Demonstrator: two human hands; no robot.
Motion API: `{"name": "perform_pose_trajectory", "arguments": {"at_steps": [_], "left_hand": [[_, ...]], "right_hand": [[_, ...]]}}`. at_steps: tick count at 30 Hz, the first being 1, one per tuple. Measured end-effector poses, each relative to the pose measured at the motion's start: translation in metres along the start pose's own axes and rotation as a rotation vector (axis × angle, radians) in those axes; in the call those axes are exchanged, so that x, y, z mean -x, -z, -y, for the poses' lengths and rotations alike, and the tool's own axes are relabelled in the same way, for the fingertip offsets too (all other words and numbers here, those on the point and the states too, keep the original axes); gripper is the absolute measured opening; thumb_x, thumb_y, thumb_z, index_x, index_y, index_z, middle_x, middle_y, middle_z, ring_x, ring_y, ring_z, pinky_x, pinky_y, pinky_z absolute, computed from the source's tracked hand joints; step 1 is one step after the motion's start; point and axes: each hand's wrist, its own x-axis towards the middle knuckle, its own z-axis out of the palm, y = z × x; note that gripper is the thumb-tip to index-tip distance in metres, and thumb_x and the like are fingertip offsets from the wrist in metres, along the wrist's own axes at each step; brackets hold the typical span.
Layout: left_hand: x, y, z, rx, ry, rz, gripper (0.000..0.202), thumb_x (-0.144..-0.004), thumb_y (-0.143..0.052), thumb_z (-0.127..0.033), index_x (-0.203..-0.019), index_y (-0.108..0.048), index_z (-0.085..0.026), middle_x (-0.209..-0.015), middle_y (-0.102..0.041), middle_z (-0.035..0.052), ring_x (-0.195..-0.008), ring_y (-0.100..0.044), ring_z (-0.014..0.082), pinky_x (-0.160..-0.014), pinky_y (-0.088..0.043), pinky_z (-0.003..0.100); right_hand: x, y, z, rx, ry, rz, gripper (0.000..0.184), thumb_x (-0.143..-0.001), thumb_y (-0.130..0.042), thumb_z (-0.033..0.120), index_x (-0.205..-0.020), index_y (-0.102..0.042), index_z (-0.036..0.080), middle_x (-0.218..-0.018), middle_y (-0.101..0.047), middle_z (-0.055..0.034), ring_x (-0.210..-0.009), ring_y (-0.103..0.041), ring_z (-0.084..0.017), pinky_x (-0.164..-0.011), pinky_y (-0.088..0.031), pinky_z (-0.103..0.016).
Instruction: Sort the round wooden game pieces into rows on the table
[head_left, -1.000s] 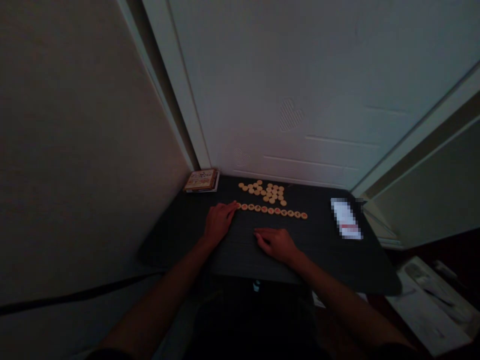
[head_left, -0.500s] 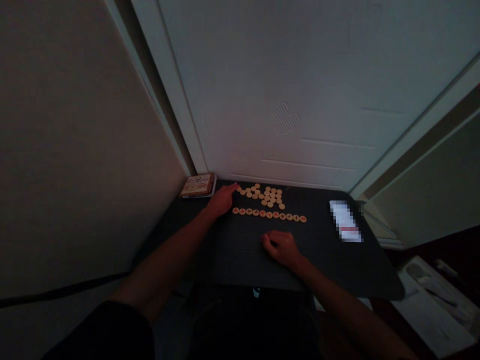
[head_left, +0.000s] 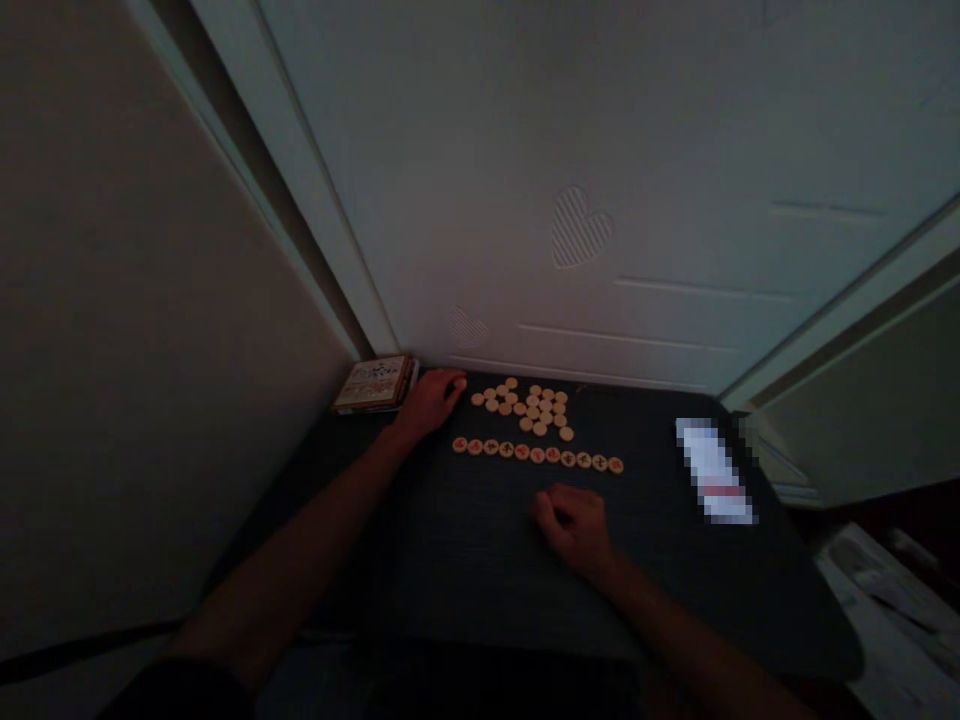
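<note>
My left hand (head_left: 433,402) is at the table's back left, its fingertips pinched on a round wooden xiangqi piece (head_left: 460,384), mostly covered by the fingers. Just right of it lies a loose cluster of plain-faced xiangqi pieces (head_left: 546,407), no characters showing. Nearer to me runs a straight row of xiangqi pieces (head_left: 538,455) with red or black characters facing up. My right hand (head_left: 576,525) rests on the table below that row, fingers curled into a loose fist with nothing visible in it.
A dark table (head_left: 450,560) stands against a white door (head_left: 450,150) with embossed hearts. Flat boxes or books (head_left: 375,384) are stacked at its back left corner. A blurred-out bright rectangle (head_left: 712,472) lies on the right side. A wall (head_left: 150,350) borders the left.
My left hand has drawn one piece leftward from the cluster's left end and pinched it. My right hand stays curled on the table. The camera view has shifted slightly.
</note>
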Motion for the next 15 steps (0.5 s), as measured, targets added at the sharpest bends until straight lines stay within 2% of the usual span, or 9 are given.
{"name": "perform_pose_trajectory", "arguments": {"at_steps": [3, 5, 6, 7, 8, 11, 13, 15], "left_hand": [[0.005, 0.009, -0.025, 0.181, 0.082, -0.129, 0.034, -0.098, -0.052, -0.04, -0.12, -0.066, -0.018, -0.118, -0.071, 0.0095, -0.105, -0.066, 0.0231, -0.098, -0.052, 0.04], [0.017, 0.013, -0.051, 0.381, 0.141, -0.19, 0.034, -0.096, -0.056, -0.042, -0.12, -0.066, -0.021, -0.118, -0.071, 0.0072, -0.103, -0.067, 0.0213, -0.095, -0.055, 0.038], [0.025, 0.014, -0.066, 0.5, 0.163, -0.185, 0.034, -0.095, -0.058, -0.042, -0.121, -0.066, -0.022, -0.12, -0.07, 0.0067, -0.106, -0.067, 0.0215, -0.096, -0.055, 0.038], [0.034, 0.014, -0.081, 0.622, 0.195, -0.154, 0.033, -0.094, -0.059, -0.043, -0.119, -0.066, -0.023, -0.12, -0.07, 0.0063, -0.108, -0.067, 0.022, -0.097, -0.055, 0.039], [0.043, 0.013, -0.095, 0.755, 0.235, -0.106, 0.032, -0.093, -0.061, -0.043, -0.117, -0.067, -0.024, -0.118, -0.071, 0.0063, -0.107, -0.068, 0.0225, -0.095, -0.056, 0.039], [0.064, 0.01, -0.126, 1.143, 0.344, 0.207, 0.033, -0.091, -0.064, -0.043, -0.118, -0.069, -0.024, -0.11, -0.075, 0.0069, -0.094, -0.073, 0.0219, -0.087, -0.059, 0.038], [0.072, 0.007, -0.136, 1.304, 0.395, 0.351, 0.032, -0.09, -0.067, -0.043, -0.114, -0.072, -0.023, -0.107, -0.076, 0.0072, -0.095, -0.073, 0.0217, -0.09, -0.058, 0.037], [0.077, 0.002, -0.141, 1.42, 0.469, 0.388, 0.031, -0.088, -0.07, -0.045, -0.109, -0.074, -0.023, -0.107, -0.075, 0.0078, -0.098, -0.072, 0.0219, -0.093, -0.057, 0.037]], "right_hand": [[-0.009, 0.002, -0.004, 0.011, 0.051, -0.044, 0.038, -0.1, -0.045, 0.028, -0.068, -0.065, 0.023, -0.061, -0.067, 0.0005, -0.052, -0.063, -0.012, -0.054, -0.05, -0.025], [-0.016, 0.002, -0.007, 0.008, 0.129, -0.134, 0.023, -0.097, -0.052, 0.024, -0.079, -0.066, 0.024, -0.073, -0.072, -0.0009, -0.064, -0.069, -0.014, -0.062, -0.055, -0.027], [-0.019, 0.003, -0.009, 0.022, 0.177, -0.189, 0.013, -0.094, -0.056, 0.021, -0.087, -0.067, 0.024, -0.081, -0.074, -0.0021, -0.074, -0.071, -0.016, -0.069, -0.057, -0.03], [-0.023, 0.003, -0.01, 0.052, 0.224, -0.243, 0.01, -0.091, -0.06, 0.019, -0.096, -0.067, 0.025, -0.09, -0.075, -0.0033, -0.084, -0.072, -0.019, -0.076, -0.058, -0.034], [-0.027, 0.003, -0.011, 0.093, 0.266, -0.288, 0.019, -0.089, -0.064, 0.018, -0.105, -0.065, 0.026, -0.097, -0.075, -0.0044, -0.093, -0.071, -0.021, -0.083, -0.058, -0.038], [-0.034, 0.004, -0.013, 0.22, 0.321, -0.354, 0.045, -0.084, -0.071, 0.02, -0.126, -0.059, 0.028, -0.109, -0.073, -0.0065, -0.105, -0.068, -0.026, -0.09, -0.056, -0.046], [-0.036, 0.004, -0.014, 0.268, 0.315, -0.353, 0.053, -0.083, -0.074, 0.023, -0.132, -0.055, 0.03, -0.113, -0.072, -0.0071, -0.108, -0.067, -0.027, -0.091, -0.056, -0.048], [-0.034, 0.004, -0.015, 0.303, 0.306, -0.308, 0.056, -0.083, -0.075, 0.023, -0.135, -0.054, 0.033, -0.116, -0.072, -0.0062, -0.111, -0.066, -0.028, -0.092, -0.056, -0.048]]}}
